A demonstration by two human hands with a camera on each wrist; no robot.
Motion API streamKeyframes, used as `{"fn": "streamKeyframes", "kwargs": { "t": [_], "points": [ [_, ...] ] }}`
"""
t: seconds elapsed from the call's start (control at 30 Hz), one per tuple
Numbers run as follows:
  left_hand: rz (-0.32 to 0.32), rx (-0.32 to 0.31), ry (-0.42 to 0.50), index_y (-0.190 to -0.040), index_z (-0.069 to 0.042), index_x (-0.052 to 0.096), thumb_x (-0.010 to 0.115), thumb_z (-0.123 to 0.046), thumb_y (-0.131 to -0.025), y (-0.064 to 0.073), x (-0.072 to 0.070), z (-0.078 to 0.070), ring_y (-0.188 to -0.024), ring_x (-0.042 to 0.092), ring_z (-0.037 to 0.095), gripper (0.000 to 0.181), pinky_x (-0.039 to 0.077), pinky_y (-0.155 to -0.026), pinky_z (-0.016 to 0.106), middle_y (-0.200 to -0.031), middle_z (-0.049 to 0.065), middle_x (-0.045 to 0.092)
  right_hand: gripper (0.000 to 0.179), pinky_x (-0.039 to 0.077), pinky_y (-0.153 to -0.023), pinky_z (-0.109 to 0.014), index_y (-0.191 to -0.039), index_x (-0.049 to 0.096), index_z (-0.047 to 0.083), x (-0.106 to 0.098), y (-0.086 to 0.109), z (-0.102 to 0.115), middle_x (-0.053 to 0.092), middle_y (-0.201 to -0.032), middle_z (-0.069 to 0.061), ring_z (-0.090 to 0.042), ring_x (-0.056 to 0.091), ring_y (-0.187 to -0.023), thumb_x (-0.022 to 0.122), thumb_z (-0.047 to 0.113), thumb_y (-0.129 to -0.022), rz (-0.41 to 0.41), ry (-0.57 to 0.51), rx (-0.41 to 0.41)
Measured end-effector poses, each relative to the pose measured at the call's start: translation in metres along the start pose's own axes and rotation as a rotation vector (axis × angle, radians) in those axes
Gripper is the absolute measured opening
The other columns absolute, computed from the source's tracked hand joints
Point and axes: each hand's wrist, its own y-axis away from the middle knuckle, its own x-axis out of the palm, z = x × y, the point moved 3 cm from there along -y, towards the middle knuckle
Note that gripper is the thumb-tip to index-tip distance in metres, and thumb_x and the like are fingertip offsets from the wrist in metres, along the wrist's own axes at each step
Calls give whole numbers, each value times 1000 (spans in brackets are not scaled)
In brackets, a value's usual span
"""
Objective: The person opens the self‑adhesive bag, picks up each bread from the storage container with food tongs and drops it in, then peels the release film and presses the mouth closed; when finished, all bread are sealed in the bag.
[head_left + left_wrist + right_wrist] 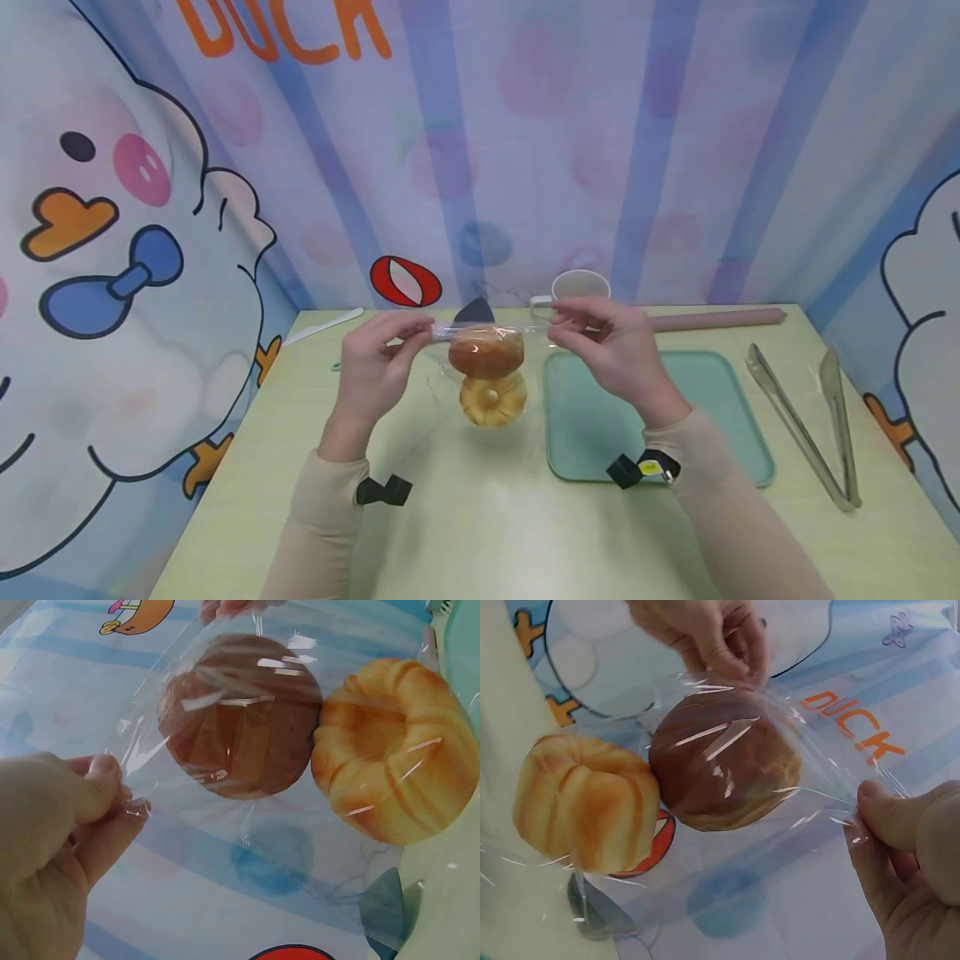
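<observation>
Both hands hold up a clear plastic bag (817, 784) by its top corners. Inside it are a round brown bun (486, 352) and, below that, a ring-shaped yellow bread (492, 398). My left hand (381, 367) pinches one corner between thumb and fingers. The opposite corner is pinched by my right hand (617, 354). In the left wrist view the brown bun (240, 716) and the ridged ring bread (397, 750) lie side by side behind the shiny film, with the left hand (60, 832) at the bag's edge.
A green tray (720, 417) lies on the table under the right forearm, with metal tongs (802, 442) to its right. Along the back are a white mug (581, 284), a pink rod (720, 319), a dark spatula-like blade (476, 312) and a white knife-shaped utensil (326, 326).
</observation>
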Motion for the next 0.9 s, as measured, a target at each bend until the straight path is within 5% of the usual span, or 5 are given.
{"fn": "streamKeyframes", "kwargs": {
  "t": [0.13, 0.23, 0.33, 0.63, 0.9],
  "points": [
    [-19, -30, 102, -105, 0, 75, 74, 9, -92, 1, 5, -2, -100, 71, 22, 16, 62, -82, 25, -109, 12, 75, 10, 62, -77, -21, -96, 78, 2, 4, 1, 3, 72, -113, -10, -15, 70, -91, 78, -6, -90, 3, 60, 2],
    [9, -167, 337, -112, 5, 62, 58, 2, -104, 4, 14, -3, -114, 69, 26, 9, 59, -96, 31, -124, 21, 72, 2, 61, -82, -24, -98, 68, 0, 10, 2, 5, 70, -119, -10, -21, 70, -101, 69, -1, -99, 53, 31, 46],
    [12, -321, 438, -114, -2, 50, 44, -10, -111, 6, 24, -4, -110, 73, 20, 10, 59, -97, 33, -122, 25, 72, 7, 62, -82, -27, -105, 58, -2, 17, 2, 4, 73, -113, -15, -18, 72, -101, 58, 5, -107, 93, -16, 99],
    [-43, -484, 388, -116, -7, 47, 50, -17, -112, 10, 39, 10, -67, 72, 13, 11, 59, -56, 26, -95, 19, 77, 11, 64, -60, -42, -111, 54, -8, 28, -3, -12, 74, -92, -27, -19, 78, -73, 58, 1, -106, 44, -178, 266],
    [23, -737, 428, -118, -10, 52, 55, -25, -111, 33, 65, 62, -60, 72, 16, 17, 60, -52, 31, -90, 10, 77, 19, 65, -66, -37, -120, 54, -8, 43, 11, -68, 74, -99, -30, -17, 77, -73, 58, 5, -107, 109, -216, 592]
  ]
}}
